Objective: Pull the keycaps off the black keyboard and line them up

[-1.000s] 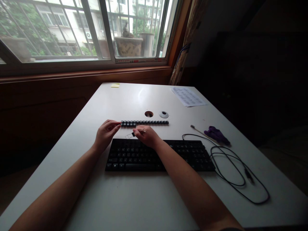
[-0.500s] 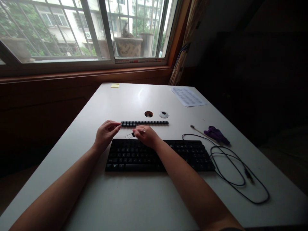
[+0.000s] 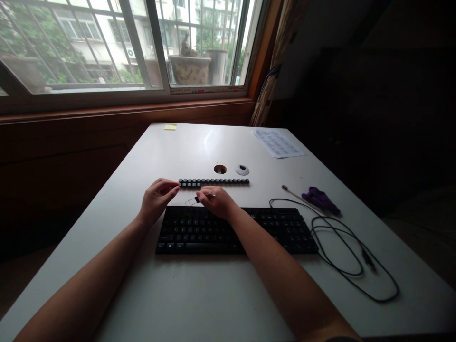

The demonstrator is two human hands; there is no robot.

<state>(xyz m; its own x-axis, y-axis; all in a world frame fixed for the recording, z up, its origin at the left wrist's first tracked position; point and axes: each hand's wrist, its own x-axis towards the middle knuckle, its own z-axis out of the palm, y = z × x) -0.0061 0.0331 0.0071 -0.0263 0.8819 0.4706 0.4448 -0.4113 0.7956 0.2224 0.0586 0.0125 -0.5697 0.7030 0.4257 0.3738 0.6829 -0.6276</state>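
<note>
A black keyboard (image 3: 249,230) lies on the white desk (image 3: 199,294), its cable (image 3: 342,247) looping to the right. Beyond it, a row of loose black keycaps (image 3: 217,182) lies in a line. My left hand (image 3: 156,199) has its fingers pinched together at the left end of that row, touching the end keycap. My right hand (image 3: 217,202) is closed on a thin wire keycap puller (image 3: 194,200), whose loop sticks out to the left with a small dark keycap in it, just above the keyboard's top edge.
A round cable hole (image 3: 220,169) and its grey cover (image 3: 242,169) lie behind the keycaps. A stick (image 3: 295,194) and a purple cloth (image 3: 320,199) lie at the right, a printed sheet (image 3: 278,142) and a yellow note (image 3: 170,127) at the back. Window and sill lie beyond.
</note>
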